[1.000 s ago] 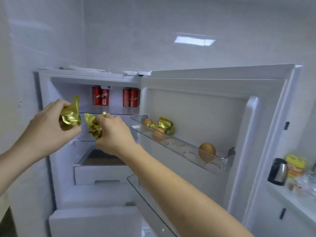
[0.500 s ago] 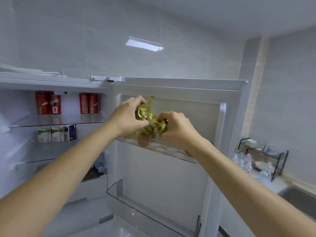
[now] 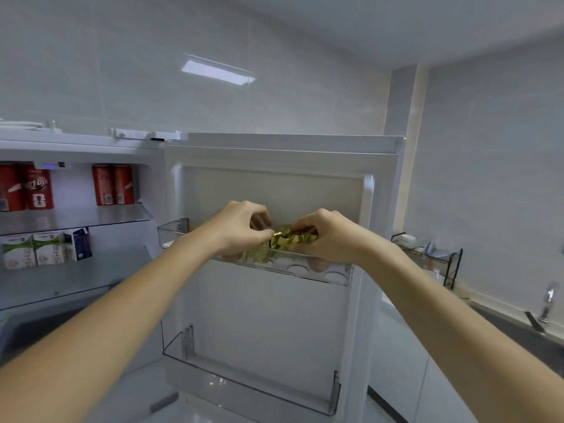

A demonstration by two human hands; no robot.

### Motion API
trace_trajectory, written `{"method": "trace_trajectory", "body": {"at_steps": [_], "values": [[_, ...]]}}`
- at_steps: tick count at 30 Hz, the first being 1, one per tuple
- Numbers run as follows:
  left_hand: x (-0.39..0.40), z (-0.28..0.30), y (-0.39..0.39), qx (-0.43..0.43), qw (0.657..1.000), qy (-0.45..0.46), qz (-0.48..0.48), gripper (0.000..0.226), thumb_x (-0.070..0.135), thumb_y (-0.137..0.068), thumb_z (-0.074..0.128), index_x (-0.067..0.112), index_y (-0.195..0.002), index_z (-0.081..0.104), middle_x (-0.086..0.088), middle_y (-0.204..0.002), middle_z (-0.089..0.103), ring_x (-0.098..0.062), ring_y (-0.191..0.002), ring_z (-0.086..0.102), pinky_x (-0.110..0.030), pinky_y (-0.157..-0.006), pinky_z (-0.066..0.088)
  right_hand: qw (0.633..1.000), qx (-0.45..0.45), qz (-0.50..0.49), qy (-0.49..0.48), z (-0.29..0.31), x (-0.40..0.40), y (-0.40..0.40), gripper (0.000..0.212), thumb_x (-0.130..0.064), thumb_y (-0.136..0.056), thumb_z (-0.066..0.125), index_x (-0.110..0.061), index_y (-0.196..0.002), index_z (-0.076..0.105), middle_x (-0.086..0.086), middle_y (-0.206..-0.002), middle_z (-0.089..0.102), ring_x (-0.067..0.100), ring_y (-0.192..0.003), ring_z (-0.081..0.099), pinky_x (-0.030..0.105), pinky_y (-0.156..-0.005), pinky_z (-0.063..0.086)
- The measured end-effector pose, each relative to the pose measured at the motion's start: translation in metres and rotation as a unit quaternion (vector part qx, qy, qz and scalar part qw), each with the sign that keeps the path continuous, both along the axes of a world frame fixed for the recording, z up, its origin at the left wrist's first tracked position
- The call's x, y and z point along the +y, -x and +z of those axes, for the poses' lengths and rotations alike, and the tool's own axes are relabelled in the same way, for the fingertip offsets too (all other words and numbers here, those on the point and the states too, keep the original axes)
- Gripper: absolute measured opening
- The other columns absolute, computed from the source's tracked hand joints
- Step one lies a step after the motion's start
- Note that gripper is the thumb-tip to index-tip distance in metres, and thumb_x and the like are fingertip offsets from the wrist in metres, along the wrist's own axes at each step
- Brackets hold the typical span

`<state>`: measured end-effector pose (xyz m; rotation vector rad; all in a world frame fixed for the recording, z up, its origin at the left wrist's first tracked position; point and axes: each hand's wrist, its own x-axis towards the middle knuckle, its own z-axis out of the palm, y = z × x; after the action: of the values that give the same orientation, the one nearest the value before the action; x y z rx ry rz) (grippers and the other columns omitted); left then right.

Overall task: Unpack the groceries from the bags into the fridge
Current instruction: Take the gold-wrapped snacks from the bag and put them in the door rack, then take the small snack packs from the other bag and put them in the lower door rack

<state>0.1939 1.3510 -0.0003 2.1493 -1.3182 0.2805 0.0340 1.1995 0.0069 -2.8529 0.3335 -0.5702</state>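
Head view: both hands' grip, left hand (image 3: 244, 227) and right hand (image 3: 326, 236), pinches gold wrapper (image 3: 287, 239) lying crosswise.

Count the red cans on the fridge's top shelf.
4. Two red cans stand at the shelf's left end, one cut by the frame edge; two more stand together further right. Others may sit out of frame.

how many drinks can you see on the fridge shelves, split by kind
red cans: 4, in two pairs on the top shelf
green-and-white cartons: 2, on the shelf below
blue carton: 1, beside them
total: 7
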Motion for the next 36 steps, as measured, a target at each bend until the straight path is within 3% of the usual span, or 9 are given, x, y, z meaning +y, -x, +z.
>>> {"method": "trace_trajectory", "body": {"at_steps": [5,9,13,19,27,32,36], "values": [[0.014,0.001,-0.003,-0.018,0.999,0.039,0.018,0.025,0.056,-0.074,0.061,0.036,-0.087,0.07,0.019,-0.083,0.072,-0.002,-0.085,0.069,-0.036,-0.085,0.059,1.0,0.005,0.011,-0.009,0.001,0.005,0.004,0.031,-0.052,-0.093,0.065,-0.032,-0.115,0.075,-0.005,-0.098,0.074,0.018,-0.092,0.066,0.032,-0.082,0.055],[0.039,0.006,-0.006,-0.072,0.994,0.063,0.051,0.025,0.056,-0.082,0.058,0.038,-0.098,0.066,0.019,-0.098,0.067,-0.006,-0.098,0.064,-0.04,-0.088,0.056,0.993,-0.117,0.028,0.013,0.012,0.034,-0.003,0.046,-0.067,-0.088,0.057,-0.031,-0.11,0.075,-0.014,-0.104,0.072,0.012,-0.101,0.066,0.038,-0.087,0.056],[0.08,0.013,-0.014,-0.133,0.982,0.08,0.103,0.034,0.057,-0.087,0.056,0.039,-0.114,0.062,0.014,-0.11,0.064,-0.01,-0.107,0.061,-0.044,-0.09,0.055,0.977,-0.187,0.102,-0.003,0.017,0.077,-0.036,0.03,-0.053,-0.092,0.062,-0.029,-0.108,0.071,-0.013,-0.099,0.071,0.009,-0.096,0.067,0.038,-0.085,0.057],[0.186,0.001,-0.022,-0.178,0.941,0.067,0.279,0.037,0.041,-0.091,0.062,0.032,-0.127,0.059,0.007,-0.114,0.061,-0.019,-0.112,0.055,-0.041,-0.083,0.052,0.952,-0.182,0.245,-0.012,-0.003,0.162,-0.116,0.035,-0.045,-0.094,0.064,-0.024,-0.122,0.066,-0.005,-0.115,0.069,0.017,-0.107,0.063,0.042,-0.088,0.056],[0.329,-0.047,0.054,-0.16,0.823,-0.006,0.544,0.044,0.039,-0.091,0.06,0.031,-0.134,0.055,0.003,-0.121,0.06,-0.023,-0.118,0.054,-0.042,-0.087,0.052,0.885,-0.133,0.444,-0.046,-0.062,0.297,-0.154,0.052,-0.048,-0.094,0.064,-0.026,-0.14,0.054,-0.004,-0.134,0.057,0.022,-0.127,0.047,0.043,-0.095,0.049],[0.365,-0.085,0.152,-0.141,0.728,-0.032,0.671,0.046,0.04,-0.092,0.059,0.033,-0.137,0.051,0.005,-0.121,0.058,-0.02,-0.118,0.053,-0.038,-0.082,0.047,0.809,-0.114,0.574,-0.062,-0.094,0.363,-0.114,0.052,-0.05,-0.095,0.062,-0.028,-0.141,0.052,-0.003,-0.135,0.055,0.022,-0.129,0.045,0.038,-0.088,0.044],[0.373,-0.13,0.261,-0.1,0.647,-0.042,0.755,0.048,0.039,-0.094,0.06,0.033,-0.14,0.05,0.008,-0.122,0.057,-0.018,-0.118,0.052,-0.038,-0.082,0.047,0.735,-0.093,0.665,-0.094,-0.13,0.4,-0.048,0.052,-0.051,-0.094,0.062,-0.027,-0.14,0.053,-0.005,-0.134,0.056,0.021,-0.129,0.046,0.039,-0.092,0.047]]}}
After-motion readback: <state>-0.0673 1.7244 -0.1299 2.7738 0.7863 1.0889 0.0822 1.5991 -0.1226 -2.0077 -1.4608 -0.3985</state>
